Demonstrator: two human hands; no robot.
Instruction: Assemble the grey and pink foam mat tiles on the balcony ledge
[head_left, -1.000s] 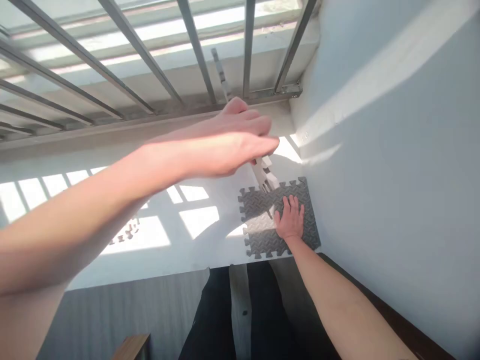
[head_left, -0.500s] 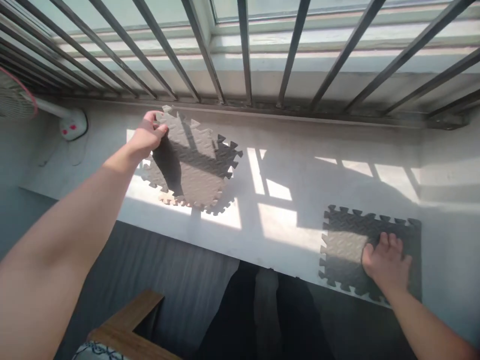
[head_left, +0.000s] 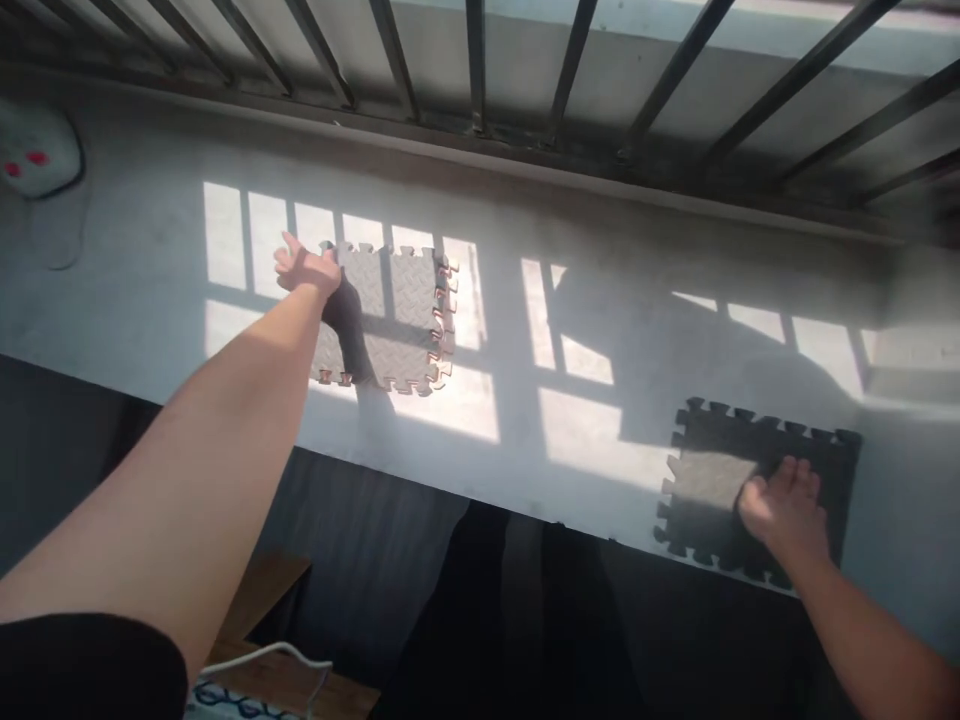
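Two or more grey interlocking foam mats (head_left: pixel 401 290) lie stacked on the pale ledge, their toothed edges nearly lined up. At the stack's upper left corner is my left hand (head_left: pixel 306 268), fingers spread and pointing away from the mats; whether it touches them I cannot tell. Another grey foam mat (head_left: pixel 709 475) lies flat near the ledge's right end. My right hand (head_left: pixel 784 505) rests flat on that one, fingers stretched out and covering part of its right half.
Dark metal bars (head_left: pixel 476 70) run along the back of the ledge (head_left: pixel 510 470). A white fan base (head_left: pixel 41 150) stands at the far left. Below the front edge are a wooden chair part (head_left: pixel 266 590) and my dark-clothed legs (head_left: pixel 525 620).
The upper mat, tilted and gripped by my left hand before, now lies flat on the stack. That hand has let go. My right hand stays on its mat; the view has tipped downward.
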